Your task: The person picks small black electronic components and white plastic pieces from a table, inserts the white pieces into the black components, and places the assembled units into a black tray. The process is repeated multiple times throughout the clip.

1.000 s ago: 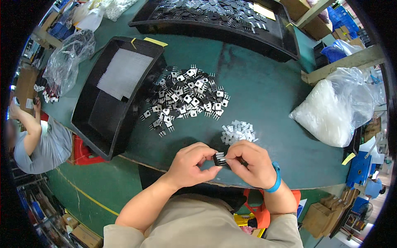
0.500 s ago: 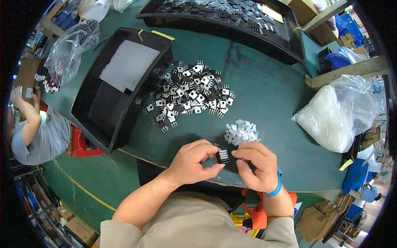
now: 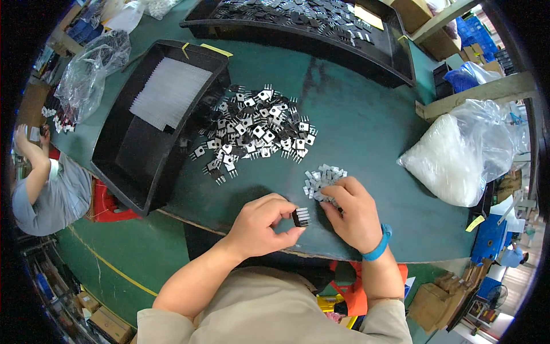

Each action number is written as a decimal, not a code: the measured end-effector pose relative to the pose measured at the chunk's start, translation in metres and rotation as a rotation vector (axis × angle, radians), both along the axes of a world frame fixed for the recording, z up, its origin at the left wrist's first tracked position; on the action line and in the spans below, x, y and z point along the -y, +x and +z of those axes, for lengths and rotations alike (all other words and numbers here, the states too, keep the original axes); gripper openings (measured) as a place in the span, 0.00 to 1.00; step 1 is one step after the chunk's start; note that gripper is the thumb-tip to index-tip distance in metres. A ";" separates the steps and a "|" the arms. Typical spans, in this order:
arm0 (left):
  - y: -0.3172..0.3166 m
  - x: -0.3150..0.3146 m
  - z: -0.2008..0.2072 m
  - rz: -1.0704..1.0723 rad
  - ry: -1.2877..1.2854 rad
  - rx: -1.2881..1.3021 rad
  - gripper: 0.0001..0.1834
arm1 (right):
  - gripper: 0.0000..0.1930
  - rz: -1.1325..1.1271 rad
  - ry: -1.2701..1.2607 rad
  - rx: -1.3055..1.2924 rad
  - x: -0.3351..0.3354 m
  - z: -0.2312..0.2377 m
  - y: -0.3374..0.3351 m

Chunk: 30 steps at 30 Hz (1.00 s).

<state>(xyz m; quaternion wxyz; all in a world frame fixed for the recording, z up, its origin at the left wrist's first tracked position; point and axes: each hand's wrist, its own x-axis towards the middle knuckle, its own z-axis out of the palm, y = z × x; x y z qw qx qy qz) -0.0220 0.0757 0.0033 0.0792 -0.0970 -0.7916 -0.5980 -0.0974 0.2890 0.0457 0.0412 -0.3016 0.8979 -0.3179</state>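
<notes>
Currently in the left hand: a small stack of flat black components is pinched between thumb and fingers, above the near edge of the dark green worktop.
Pale strips on the stack: several are seen side by side along its right side; these appear already fitted, though their exact number cannot be told.
Right hand: thumb and forefinger are brought to the near edge of a heap of small pale grey pieces; whether one is gripped cannot be told.
Loose pale pieces: dozens are left unused.
Loose components: a wide heap of black-and-silver, three-legged components is left at the worktop's middle, and no pale pieces can be made out on them.
Left black plastic tray: its far part is taken up by a whitish, finely ridged block; whether finished work is contained there cannot be told.
Far black plastic tray: many more dark components are held.
Overall: only a small share appears done.
</notes>
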 end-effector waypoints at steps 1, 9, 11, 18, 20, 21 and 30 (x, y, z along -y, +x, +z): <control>0.000 0.000 0.000 0.000 -0.003 0.000 0.18 | 0.11 0.014 -0.001 -0.020 0.000 -0.003 -0.001; 0.001 0.000 -0.002 0.001 -0.009 0.014 0.18 | 0.10 0.045 -0.008 -0.092 -0.002 -0.012 -0.004; 0.001 0.000 -0.001 0.010 0.007 0.024 0.18 | 0.10 0.009 -0.119 -0.017 -0.002 -0.010 -0.003; 0.001 0.001 -0.001 0.004 0.008 0.016 0.18 | 0.11 0.072 -0.316 0.212 -0.003 0.012 0.008; 0.001 0.002 -0.001 -0.004 -0.002 0.012 0.18 | 0.11 0.061 -0.313 0.264 -0.001 0.018 0.008; 0.001 0.002 0.000 -0.010 -0.006 0.009 0.18 | 0.11 0.055 -0.311 0.290 -0.001 0.019 0.009; 0.001 0.001 -0.003 -0.015 0.000 -0.021 0.19 | 0.10 0.124 -0.280 0.205 0.002 0.023 0.014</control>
